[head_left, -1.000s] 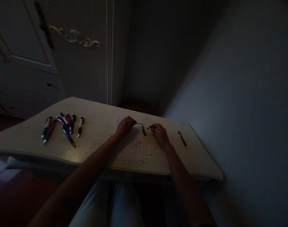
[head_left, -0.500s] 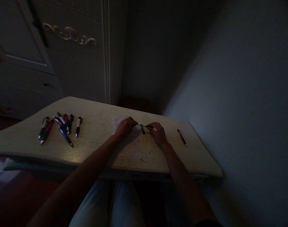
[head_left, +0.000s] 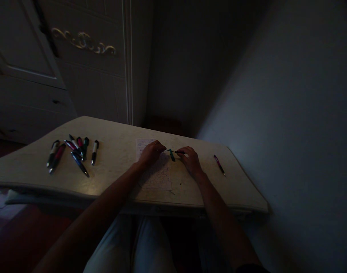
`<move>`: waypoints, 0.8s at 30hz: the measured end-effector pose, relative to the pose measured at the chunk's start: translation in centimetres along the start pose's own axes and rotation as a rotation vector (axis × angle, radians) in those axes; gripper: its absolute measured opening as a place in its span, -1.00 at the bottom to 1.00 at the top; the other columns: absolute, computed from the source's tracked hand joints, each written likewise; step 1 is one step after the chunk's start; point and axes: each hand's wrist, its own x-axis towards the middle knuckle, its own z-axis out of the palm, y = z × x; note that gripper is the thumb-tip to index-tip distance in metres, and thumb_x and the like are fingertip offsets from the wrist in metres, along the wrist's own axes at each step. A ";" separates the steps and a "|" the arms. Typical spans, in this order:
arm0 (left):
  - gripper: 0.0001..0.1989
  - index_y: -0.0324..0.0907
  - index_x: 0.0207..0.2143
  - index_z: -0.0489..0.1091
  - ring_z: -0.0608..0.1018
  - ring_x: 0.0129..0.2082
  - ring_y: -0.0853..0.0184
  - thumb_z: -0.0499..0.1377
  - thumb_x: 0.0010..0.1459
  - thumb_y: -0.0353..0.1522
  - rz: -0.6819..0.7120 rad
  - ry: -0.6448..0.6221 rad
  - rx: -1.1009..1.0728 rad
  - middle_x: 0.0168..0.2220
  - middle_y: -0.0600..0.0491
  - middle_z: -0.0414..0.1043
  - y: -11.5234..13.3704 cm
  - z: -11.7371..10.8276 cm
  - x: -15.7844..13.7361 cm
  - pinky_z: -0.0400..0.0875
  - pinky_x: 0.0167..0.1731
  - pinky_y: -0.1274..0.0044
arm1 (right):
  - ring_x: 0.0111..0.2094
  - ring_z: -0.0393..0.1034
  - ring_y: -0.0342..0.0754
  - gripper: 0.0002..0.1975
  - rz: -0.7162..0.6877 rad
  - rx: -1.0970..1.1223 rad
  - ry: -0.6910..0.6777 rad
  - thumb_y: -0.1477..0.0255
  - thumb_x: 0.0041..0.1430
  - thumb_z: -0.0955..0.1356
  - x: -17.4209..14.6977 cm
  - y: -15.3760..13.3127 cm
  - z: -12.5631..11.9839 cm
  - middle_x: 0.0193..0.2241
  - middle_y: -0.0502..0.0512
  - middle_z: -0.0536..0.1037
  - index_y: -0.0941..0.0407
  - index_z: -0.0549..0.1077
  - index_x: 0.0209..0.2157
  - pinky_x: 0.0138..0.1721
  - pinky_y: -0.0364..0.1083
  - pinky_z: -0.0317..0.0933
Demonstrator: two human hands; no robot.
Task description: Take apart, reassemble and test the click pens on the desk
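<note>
"So, biggest first: what about the counter [head_left: 116, 159]?"

"Same layout as a second ago, only seen from a slightly turned head. The paper [head_left: 159, 179] lies flat near its middle, partly under the left forearm and hand."

"And the hands?"

"Left hand [head_left: 152, 153] over the paper, right hand [head_left: 191, 160] just beyond its right edge. Each grip is a closed pinch: the left on a thin rod [head_left: 168, 150], the right on a dark piece [head_left: 180, 152]."

"Anything different there?"

"Yes. A second ago a gap showed between rod and dark piece. Now they meet in one line from hand to hand; whether they're actually joined, I can't tell. Half a second ago it already looked much like this."

"Other pens?"

"The pile [head_left: 81, 149] hasn't changed, well to the left, with a white-and-black pen [head_left: 95, 153] just beside it. The purple pen [head_left: 219, 165] hasn't moved either, off to the right of the right hand."

"And the green piece [head_left: 172, 156]?"

"Lying between the hands. The rod now crosses over its upper end; a second ago the rod's tip passed only just above."

"Smallest?"

"A dark speck [head_left: 180, 184] nearer the front edge, too tiny to identify."
</note>
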 end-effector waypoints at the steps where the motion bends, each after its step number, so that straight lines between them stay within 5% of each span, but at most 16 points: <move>1: -0.76 -0.13 -0.34 0.57 0.52 -0.32 0.29 0.08 0.20 -0.41 0.003 0.001 0.001 -0.29 -0.03 0.48 0.0 0.0 0.0 0.40 -0.22 0.45 | -0.22 0.41 0.03 -0.90 -0.001 0.001 0.001 0.40 0.17 0.38 0.0 0.0 0.0 -0.31 0.12 0.55 0.06 0.57 -0.32 -0.10 0.04 0.28; 9: -0.77 -0.13 -0.29 0.57 0.54 -0.29 0.29 0.09 0.21 -0.39 0.037 -0.027 -0.047 -0.28 -0.03 0.50 -0.5 0.6 0.0 0.41 -0.18 0.44 | -0.23 0.41 0.02 -0.90 0.008 0.021 -0.002 0.39 0.16 0.39 -0.1 0.3 0.5 -0.31 0.13 0.55 0.09 0.56 -0.30 -0.12 0.02 0.28; 15: -0.70 -0.09 -0.04 0.45 0.56 -0.31 0.31 0.18 0.15 -0.40 0.041 -0.065 -0.090 -0.29 0.04 0.56 0.2 1.3 -0.2 0.41 -0.18 0.45 | -0.21 0.43 0.01 -0.78 0.030 0.072 -0.081 0.33 0.15 0.39 -0.4 -0.2 1.2 -0.26 0.13 0.57 0.09 0.54 -0.18 -0.12 0.01 0.29; 24: -0.57 -0.11 0.05 0.32 0.57 -0.29 0.36 0.27 0.10 -0.37 0.083 0.013 -0.185 -0.21 0.07 0.55 1.1 1.3 -0.2 0.40 -0.25 0.53 | -0.20 0.49 0.01 -0.78 0.187 0.329 -0.044 0.33 0.11 0.35 0.0 -0.8 1.9 -0.24 0.12 0.62 0.11 0.56 -0.24 -0.12 -0.01 0.32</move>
